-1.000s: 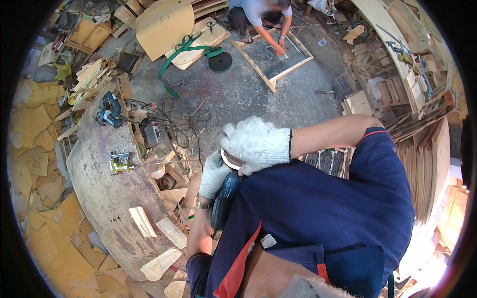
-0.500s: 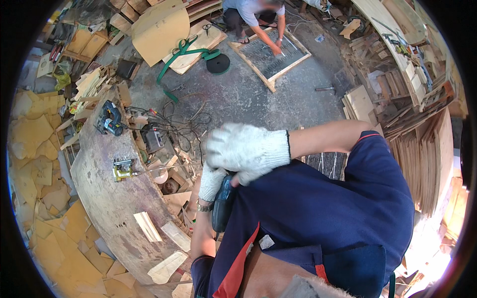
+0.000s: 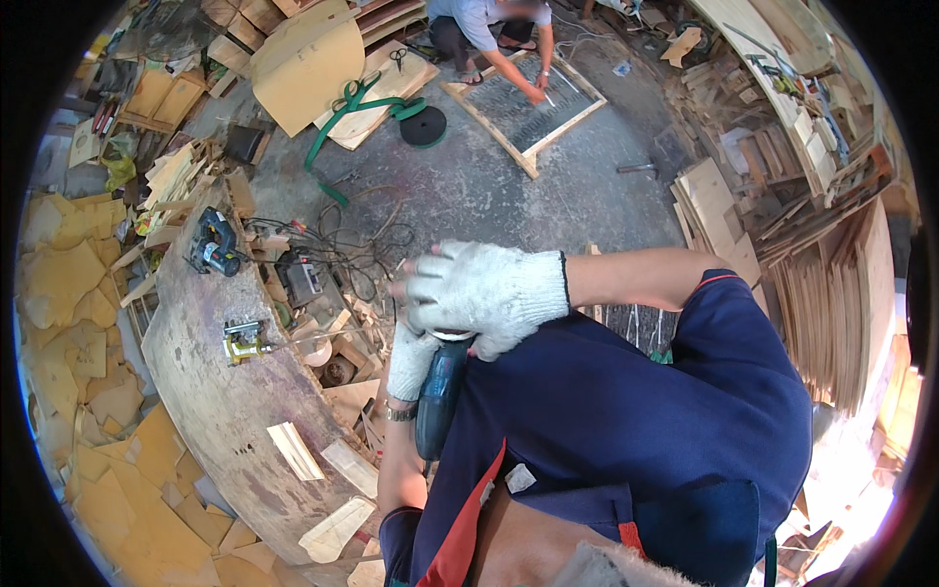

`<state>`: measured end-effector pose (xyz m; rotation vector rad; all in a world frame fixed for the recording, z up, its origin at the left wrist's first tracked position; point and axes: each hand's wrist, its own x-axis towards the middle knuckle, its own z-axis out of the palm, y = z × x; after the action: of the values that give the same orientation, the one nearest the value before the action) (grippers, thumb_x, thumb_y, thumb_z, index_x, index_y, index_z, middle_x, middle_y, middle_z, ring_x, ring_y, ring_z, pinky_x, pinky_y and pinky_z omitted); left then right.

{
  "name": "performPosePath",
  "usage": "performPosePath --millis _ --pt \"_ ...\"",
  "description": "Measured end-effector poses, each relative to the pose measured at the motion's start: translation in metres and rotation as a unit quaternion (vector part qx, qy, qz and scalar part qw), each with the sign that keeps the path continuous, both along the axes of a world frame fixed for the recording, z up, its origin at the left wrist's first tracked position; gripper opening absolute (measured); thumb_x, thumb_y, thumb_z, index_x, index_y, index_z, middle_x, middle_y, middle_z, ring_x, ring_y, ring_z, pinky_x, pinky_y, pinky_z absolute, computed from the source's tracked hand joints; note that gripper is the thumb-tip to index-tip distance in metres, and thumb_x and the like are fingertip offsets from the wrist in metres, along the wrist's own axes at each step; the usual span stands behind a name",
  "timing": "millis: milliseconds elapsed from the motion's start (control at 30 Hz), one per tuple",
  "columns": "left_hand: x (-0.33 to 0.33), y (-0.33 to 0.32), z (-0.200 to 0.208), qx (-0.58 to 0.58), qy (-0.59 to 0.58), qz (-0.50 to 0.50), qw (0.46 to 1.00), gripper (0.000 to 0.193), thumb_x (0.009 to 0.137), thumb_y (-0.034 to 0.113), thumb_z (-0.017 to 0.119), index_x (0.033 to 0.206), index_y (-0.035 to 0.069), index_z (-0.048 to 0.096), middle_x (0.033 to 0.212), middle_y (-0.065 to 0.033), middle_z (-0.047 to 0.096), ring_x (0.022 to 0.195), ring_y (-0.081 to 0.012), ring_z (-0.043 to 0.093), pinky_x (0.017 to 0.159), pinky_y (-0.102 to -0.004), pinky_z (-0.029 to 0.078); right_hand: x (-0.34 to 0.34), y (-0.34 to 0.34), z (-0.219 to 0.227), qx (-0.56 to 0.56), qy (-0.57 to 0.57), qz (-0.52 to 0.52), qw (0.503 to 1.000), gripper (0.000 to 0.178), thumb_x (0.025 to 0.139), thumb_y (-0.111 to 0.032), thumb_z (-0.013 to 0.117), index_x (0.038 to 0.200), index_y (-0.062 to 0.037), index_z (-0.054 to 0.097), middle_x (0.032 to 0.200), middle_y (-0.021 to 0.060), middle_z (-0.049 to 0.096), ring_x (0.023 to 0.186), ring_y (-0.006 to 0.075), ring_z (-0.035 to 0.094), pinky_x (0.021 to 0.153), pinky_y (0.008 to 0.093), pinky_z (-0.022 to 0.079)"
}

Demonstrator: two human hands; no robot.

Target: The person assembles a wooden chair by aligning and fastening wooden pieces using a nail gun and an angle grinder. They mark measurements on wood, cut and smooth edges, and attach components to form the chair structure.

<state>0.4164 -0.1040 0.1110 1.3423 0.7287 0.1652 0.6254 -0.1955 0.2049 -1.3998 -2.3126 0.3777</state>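
Observation:
I hold a dark teal angle grinder close against my chest, its long body pointing down toward me. My left hand, in a white knitted glove with a watch at the wrist, is closed along the tool's side; its fingers are mostly covered. Across the tool's head lies my right hand, gloved too, fingers bent over it and thumb on the near side. A pale rim shows at the head under this hand. What the right fingers grip there is hidden.
On my left a worn bench carries a cordless tool, a small yellow-and-silver tool and wood offcuts. Cables tangle beyond. Ahead, another person crouches at a wooden frame. Stacked boards stand at right.
My right hand has shifted slightly, its fingers now more spread over the tool's head, where a pale rim has come into sight. The grinder's body has turned a little. The view has shifted slightly.

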Motion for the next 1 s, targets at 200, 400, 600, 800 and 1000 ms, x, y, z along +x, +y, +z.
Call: performPosePath --millis 200,400,600,800,1000 --pt "0.001 0.0 0.002 -0.05 0.003 -0.038 0.998 0.034 0.093 0.015 0.074 0.121 -0.002 0.066 0.108 -0.0095 0.074 0.09 -0.0149 0.072 0.074 -0.0284 0.06 0.001 -0.001 0.004 -0.072 -0.003 -0.015 0.997 0.062 0.061 -0.034 0.085 0.114 -0.0067 0.065 0.118 0.0143 0.06 0.115 0.0332 0.059 0.095 0.0462 0.05" --pt "0.001 -0.002 0.004 -0.047 0.004 -0.019 0.999 0.03 0.093 0.013 0.072 0.118 -0.003 0.067 0.103 -0.0098 0.074 0.087 -0.0149 0.073 0.072 -0.0291 0.061 0.003 0.0 0.011 -0.108 -0.033 0.004 0.994 0.064 0.063 -0.034 0.086 0.115 -0.0077 0.06 0.121 0.0132 0.058 0.114 0.0341 0.058 0.098 0.0473 0.049" --pt "-0.001 -0.002 -0.002 -0.085 0.008 -0.004 0.996 0.034 0.092 0.01 0.072 0.121 -0.005 0.066 0.108 -0.0108 0.075 0.091 -0.0156 0.073 0.079 -0.028 0.06 0.004 -0.001 0.002 -0.152 0.035 -0.132 0.979 0.041 0.077 -0.033 0.077 0.108 -0.0093 0.066 0.103 0.0139 0.063 0.1 0.034 0.066 0.083 0.0461 0.056" --pt "-0.004 -0.001 -0.008 -0.044 0.004 -0.006 0.999 0.04 0.093 0.019 0.072 0.123 -0.007 0.063 0.109 -0.014 0.074 0.093 -0.0183 0.074 0.075 -0.0287 0.061 0.002 -0.005 -0.007 -0.097 0.065 -0.101 0.988 0.037 0.083 -0.035 0.074 0.107 -0.007 0.066 0.1 0.0146 0.063 0.093 0.0356 0.068 0.075 0.0487 0.057" --pt "-0.004 0.003 -0.002 -0.082 0.028 -0.004 0.996 0.034 0.093 0.013 0.071 0.122 -0.004 0.066 0.111 -0.0108 0.075 0.094 -0.0157 0.073 0.081 -0.0292 0.059 -0.002 -0.01 0.0 -0.163 0.053 -0.173 0.97 0.072 0.063 -0.04 0.089 0.121 -0.0075 0.062 0.118 0.0146 0.057 0.117 0.0353 0.06 0.086 0.0481 0.056"
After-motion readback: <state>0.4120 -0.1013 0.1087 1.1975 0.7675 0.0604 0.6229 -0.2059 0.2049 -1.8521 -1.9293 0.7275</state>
